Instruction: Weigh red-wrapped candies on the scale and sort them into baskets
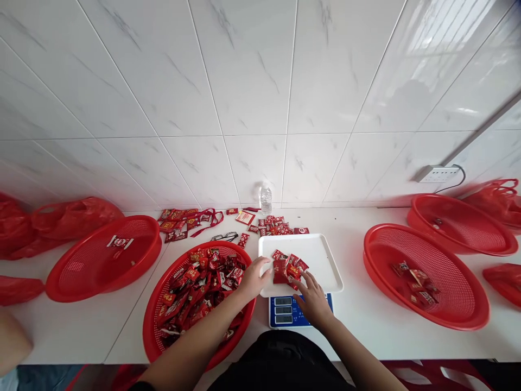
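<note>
Several small red packets (280, 270) lie in a loose pile on the white tray (323, 255) of a scale. The scale's blue panel (301, 320) with three small displays faces me. My left hand (255, 278) is over the tray's left edge, thumb and fingers apart, just beside the pile. At the pile's right side, my right hand (314, 300) has its fingers spread, the tips at the packets' edge; I cannot tell how firmly they touch. Left of the scale stands a red basket (147, 320) heaped with red packets, partly hidden by my left forearm.
More packets (175, 220), glasses (225, 237) and a clear bottle (266, 200) lie or stand near the tiled wall. Red baskets (103, 260) (468, 282) flank the work area, with red plastic bags (73, 217) behind. Part of another person (12, 342) shows at lower left.
</note>
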Available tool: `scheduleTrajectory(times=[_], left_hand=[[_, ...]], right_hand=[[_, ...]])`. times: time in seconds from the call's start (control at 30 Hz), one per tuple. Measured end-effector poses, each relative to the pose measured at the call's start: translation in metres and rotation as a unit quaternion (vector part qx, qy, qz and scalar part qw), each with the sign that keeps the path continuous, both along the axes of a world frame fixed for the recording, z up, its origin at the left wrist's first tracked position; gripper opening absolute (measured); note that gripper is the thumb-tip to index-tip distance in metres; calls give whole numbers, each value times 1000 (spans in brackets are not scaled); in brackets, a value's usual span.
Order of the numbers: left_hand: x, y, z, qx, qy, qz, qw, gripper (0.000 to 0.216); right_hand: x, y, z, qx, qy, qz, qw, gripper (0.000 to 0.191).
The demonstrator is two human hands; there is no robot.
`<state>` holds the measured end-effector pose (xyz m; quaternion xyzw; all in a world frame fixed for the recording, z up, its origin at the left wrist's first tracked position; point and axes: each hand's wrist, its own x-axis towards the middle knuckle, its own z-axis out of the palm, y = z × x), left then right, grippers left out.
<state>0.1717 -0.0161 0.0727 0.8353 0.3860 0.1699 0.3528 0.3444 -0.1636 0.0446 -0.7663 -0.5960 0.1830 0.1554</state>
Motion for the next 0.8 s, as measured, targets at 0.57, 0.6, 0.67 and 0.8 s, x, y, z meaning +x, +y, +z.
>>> scheduleTrajectory(times=[0.57, 0.6, 0.67, 0.8], left_hand=[[-88, -41, -7, -51, 130, -63, 988, 68], [-93, -41, -7, -55, 127, -66, 988, 66], [-103, -40, -9, -65, 126, -75, 987, 63], [-119, -36, -18, -77, 129, -93, 984, 60]], right_hand=[[7, 34, -9, -69, -28, -57, 996, 51], [5, 34, -9, -68, -30, -65, 995, 51], [1, 31, -10, -63, -35, -85, 994, 51], [-10, 23, -14, -37, -41, -118, 992, 50]])
